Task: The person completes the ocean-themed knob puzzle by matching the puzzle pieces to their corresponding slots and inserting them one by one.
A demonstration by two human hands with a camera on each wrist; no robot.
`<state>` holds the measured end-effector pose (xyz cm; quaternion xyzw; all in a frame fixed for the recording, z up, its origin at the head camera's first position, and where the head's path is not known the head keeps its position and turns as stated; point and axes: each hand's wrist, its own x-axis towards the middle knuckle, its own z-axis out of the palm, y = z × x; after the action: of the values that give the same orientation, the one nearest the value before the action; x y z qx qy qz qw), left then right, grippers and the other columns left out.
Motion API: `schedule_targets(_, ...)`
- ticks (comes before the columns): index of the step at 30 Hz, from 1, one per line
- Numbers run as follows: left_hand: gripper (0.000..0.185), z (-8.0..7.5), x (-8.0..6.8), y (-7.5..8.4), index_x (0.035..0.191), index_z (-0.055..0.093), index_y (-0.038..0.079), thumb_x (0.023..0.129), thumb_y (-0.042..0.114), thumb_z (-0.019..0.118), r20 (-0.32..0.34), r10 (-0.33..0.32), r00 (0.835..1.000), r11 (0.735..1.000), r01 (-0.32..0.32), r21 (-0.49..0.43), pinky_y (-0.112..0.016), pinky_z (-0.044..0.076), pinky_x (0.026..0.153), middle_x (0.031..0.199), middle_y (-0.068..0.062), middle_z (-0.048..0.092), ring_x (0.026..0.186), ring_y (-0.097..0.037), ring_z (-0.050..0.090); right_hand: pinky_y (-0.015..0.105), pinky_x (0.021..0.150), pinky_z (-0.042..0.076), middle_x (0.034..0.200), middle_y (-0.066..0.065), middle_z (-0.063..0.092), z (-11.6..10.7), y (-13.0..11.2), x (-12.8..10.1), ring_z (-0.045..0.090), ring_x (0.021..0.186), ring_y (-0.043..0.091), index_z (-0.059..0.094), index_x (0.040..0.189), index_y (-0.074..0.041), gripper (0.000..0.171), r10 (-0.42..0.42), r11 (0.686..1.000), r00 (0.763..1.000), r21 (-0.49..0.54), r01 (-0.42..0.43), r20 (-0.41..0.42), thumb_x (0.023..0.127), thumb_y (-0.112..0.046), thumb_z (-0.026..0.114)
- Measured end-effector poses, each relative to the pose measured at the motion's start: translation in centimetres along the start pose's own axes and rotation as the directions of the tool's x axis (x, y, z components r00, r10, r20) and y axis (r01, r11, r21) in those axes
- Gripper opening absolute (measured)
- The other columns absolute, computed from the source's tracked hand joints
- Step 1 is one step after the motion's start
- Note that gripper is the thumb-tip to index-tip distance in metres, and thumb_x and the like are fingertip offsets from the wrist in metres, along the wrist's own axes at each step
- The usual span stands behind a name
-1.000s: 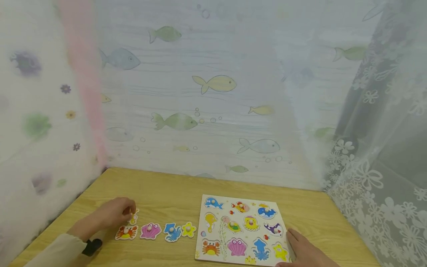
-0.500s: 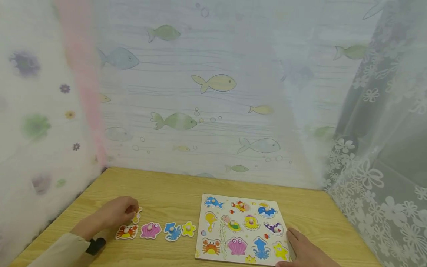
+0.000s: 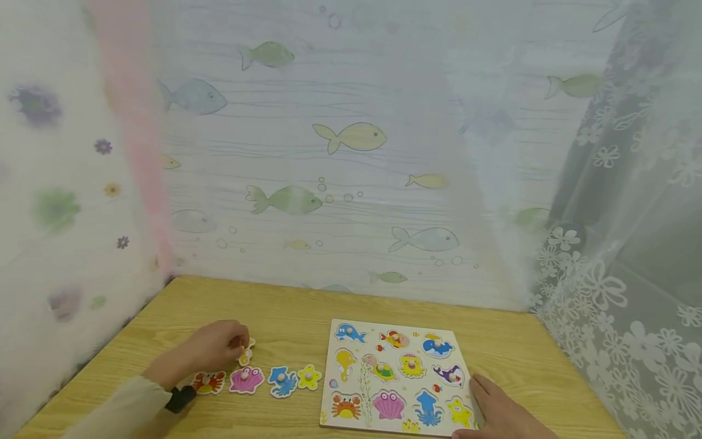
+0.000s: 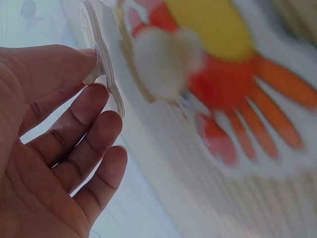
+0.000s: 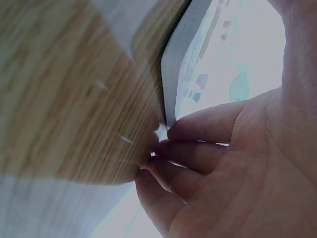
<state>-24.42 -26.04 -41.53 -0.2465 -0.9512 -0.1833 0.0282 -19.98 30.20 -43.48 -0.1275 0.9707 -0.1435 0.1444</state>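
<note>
Since a second ago my left hand (image 3: 219,346) has carried its small puzzle piece (image 3: 247,352) to the right along the bench (image 3: 285,305), from above the crab piece (image 3: 208,382) to above the pink shell piece (image 3: 246,380). My right hand (image 3: 501,414) has not shifted.

From the left wrist view I see that hand (image 4: 54,144) pinching the little piece (image 4: 101,74) by its knob between thumb and forefinger, the other fingers loosely curled beneath it. The piece is thin and stands on edge to the camera, so I cannot tell its picture from there; in the head view it looks pale yellow with some orange. It hangs clear of the bench, just above and behind the shell piece, near the left front part of the bench.

A row of loose pieces lies along the front left: the crab, the pink shell, a blue octopus piece (image 3: 283,381) and a yellow starfish piece (image 3: 309,376), each just beside the next. The crab (image 4: 218,74) fills much of the left wrist view, blurred.

The puzzle board (image 3: 396,332) lies flat toward the front right of the bench, just right of the starfish. My right hand rests at the board's front right corner, fingers nearly straight and laid against its edge; the right wrist view shows the fingertips (image 5: 198,130) touching the side of the board (image 5: 181,64) where it meets the bench, holding nothing.
</note>
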Motion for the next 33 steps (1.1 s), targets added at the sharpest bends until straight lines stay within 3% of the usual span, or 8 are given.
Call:
schedule_targets(5,0.001,0.5,0.8,0.7,0.087,0.064,0.012,0.087,0.012,0.064,0.017,-0.002,1.000,1.000,0.002,-0.025,-0.029,0.040,0.060,0.079,0.010,0.052,0.068,-0.007,0.044,0.060,0.098,0.034,0.144,0.031,0.031,0.0,-0.1,0.0,0.032,0.131,0.048,0.033,0.139,0.015,0.109,-0.006,1.000,1.000,0.001,0.006,0.006,0.074,-0.065,0.068)
schedule_targets(12,0.008,1.6,2.4,1.9,0.087,0.065,0.015,0.085,0.008,0.062,0.009,0.030,1.000,0.999,-0.030,-0.030,-0.028,0.041,0.060,0.078,0.011,0.052,0.067,-0.005,0.045,0.060,0.099,0.032,0.144,0.030,0.032,-0.1,-0.2,0.0,0.032,0.131,0.047,0.033,0.139,0.015,0.110,0.008,1.000,1.000,-0.007,-0.008,0.007,0.073,-0.066,0.068)
schedule_targets(20,0.009,2.6,4.8,3.9,0.084,0.066,0.015,0.081,0.007,0.065,-0.023,0.120,0.992,0.992,-0.120,0.029,-0.028,0.045,0.062,0.078,0.012,0.055,0.069,-0.004,0.048,0.061,0.099,0.032,0.144,0.031,0.031,0.0,-0.2,-0.1,0.032,0.131,0.048,0.033,0.139,0.015,0.111,0.025,1.000,1.000,0.004,-0.025,0.003,0.072,-0.066,0.068)
schedule_targets(33,0.007,3.3,7.2,7.3,0.081,0.067,0.014,0.081,0.007,0.066,-0.007,0.233,0.972,0.972,-0.233,0.039,-0.025,0.044,0.061,0.074,0.010,0.054,0.066,-0.003,0.045,0.061,0.100,0.031,0.145,0.031,0.030,0.0,-0.2,0.1,0.030,0.132,0.048,0.032,0.140,0.014,0.109,0.039,0.999,0.999,0.010,-0.039,0.018,0.073,-0.065,0.068)
